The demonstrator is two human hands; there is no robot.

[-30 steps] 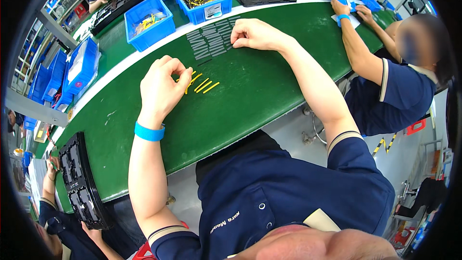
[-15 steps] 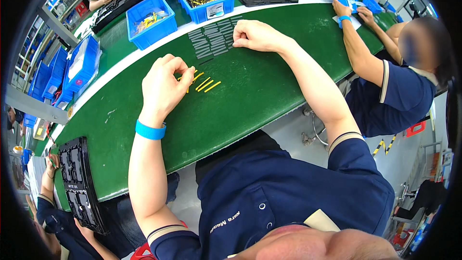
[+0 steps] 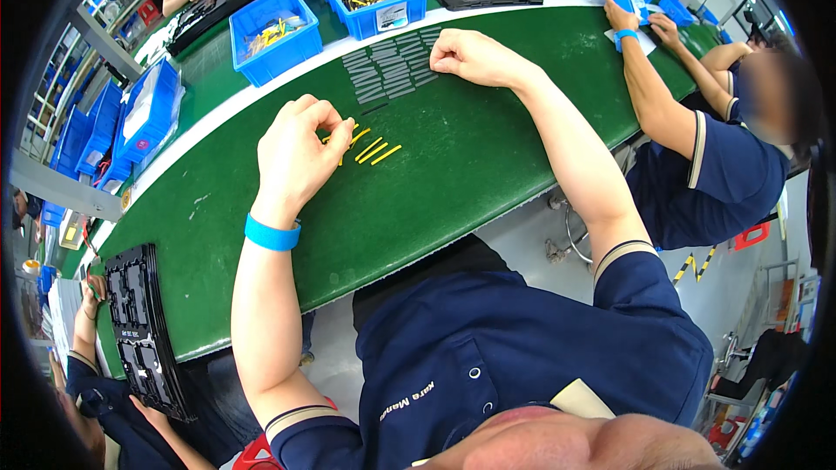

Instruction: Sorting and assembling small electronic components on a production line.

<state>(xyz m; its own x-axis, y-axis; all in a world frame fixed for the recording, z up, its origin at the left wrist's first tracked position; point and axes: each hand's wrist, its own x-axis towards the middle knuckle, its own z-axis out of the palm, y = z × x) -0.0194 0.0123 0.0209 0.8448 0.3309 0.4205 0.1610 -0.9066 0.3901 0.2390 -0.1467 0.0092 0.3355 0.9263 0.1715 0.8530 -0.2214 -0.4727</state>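
At the green surface [image 3: 453,174], with bare room toward its near edge, the left hand [image 3: 296,152] is pinching one of the thin yellow pins [image 3: 373,150], hardly shifted since a moment ago. The right hand [image 3: 470,57] is resting curled beside rows of dark strips [image 3: 387,65].

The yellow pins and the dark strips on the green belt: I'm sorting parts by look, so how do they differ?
The yellow pins are bright yellow; the dark strips are grey-black. The pins are a few, lying loosely beside the left hand; the strips are many, set in neat rows by the right hand. Both are slim, straight pieces lying flat on the green belt.
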